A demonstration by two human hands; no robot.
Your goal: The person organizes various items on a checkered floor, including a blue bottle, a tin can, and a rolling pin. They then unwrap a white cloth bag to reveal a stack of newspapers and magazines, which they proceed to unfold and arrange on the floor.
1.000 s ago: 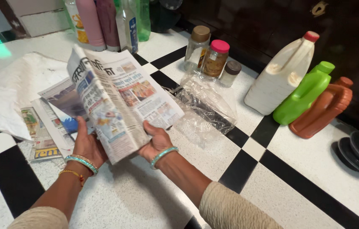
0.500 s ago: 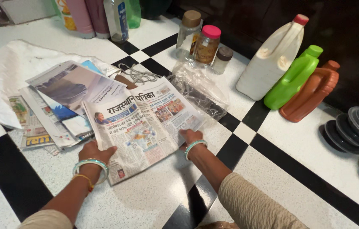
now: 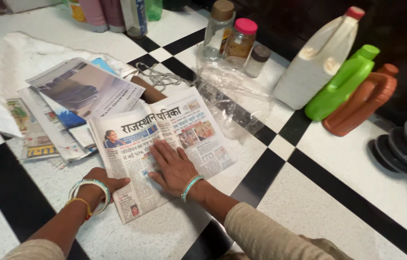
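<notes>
- Since half a second ago the right hand (image 3: 173, 166) has slid from the right edge of the folded newspaper (image 3: 165, 144) onto its middle, and the paper lies a little flatter on the black-and-white checked counter (image 3: 338, 192)
- Right hand now rests palm down with fingers spread flat, pinching nothing
- Left hand (image 3: 101, 182) sits at the paper's near left edge; fingers look curled against the margin, though whether they nip the sheet or only steady it I cannot tell from this angle
- Done, as I judge it: the paper is laid down, front page up, and pressed smooth
- Left, it seems: the looser pile of newspapers (image 3: 68, 103) to the far left lies fanned and unsorted, partly under the pressed paper
- Beyond, to the right, lie a crumpled clear plastic bag (image 3: 234, 94), three small jars (image 3: 239, 41) and white (image 3: 316, 67), green (image 3: 340, 89) and brown jugs (image 3: 364, 103), all well apart from the hands
</notes>
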